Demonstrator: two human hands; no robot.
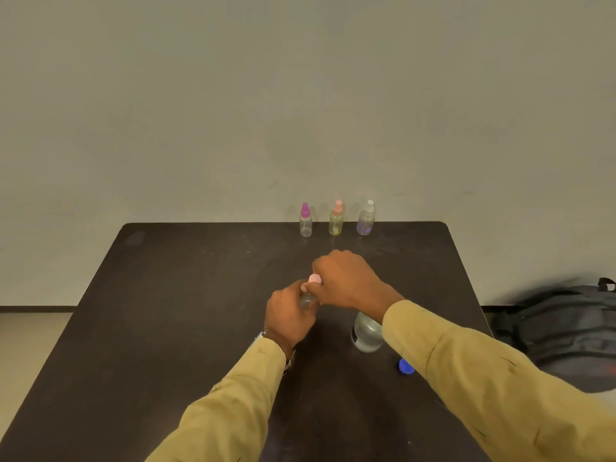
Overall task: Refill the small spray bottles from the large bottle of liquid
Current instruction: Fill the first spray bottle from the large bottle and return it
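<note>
- here, the left hand [289, 316] is curled round the body of a small clear spray bottle [306, 300], which stands on the dark table [166, 328] at the middle of the two-handed grip.
- just above that hold, the bottle's pink top [315, 279] sticks out; the right hand [345, 281] comes over from the right, and its fingers pinch the neck just under the top.
- whether the held bottle has liquid in it cannot be told; the hands cover most of it.
- beyond the grip, at the table's far edge, three more small spray bottles stand upright in a row, well apart from the hands:
- a purple-topped bottle [305, 223], clear-looking, straight beyond the grip;
- an orange-topped bottle [336, 220], yellowish, a little to the right;
- a white-topped bottle [366, 220], violet-tinted, furthest right. whether the tints are liquid or plastic is unclear.
- to the right of the grip and nearer the person, the large bottle [366, 333] stands upright, clear-walled; its upper part is hidden behind the right forearm, and its fill level cannot be read.
- further right and nearer still, a blue cap [406, 366] lies on the table, apart from the large bottle, half hidden by the right sleeve.
- off the table, far right of the grip, a dark backpack [566, 331] sits on the floor.
</note>
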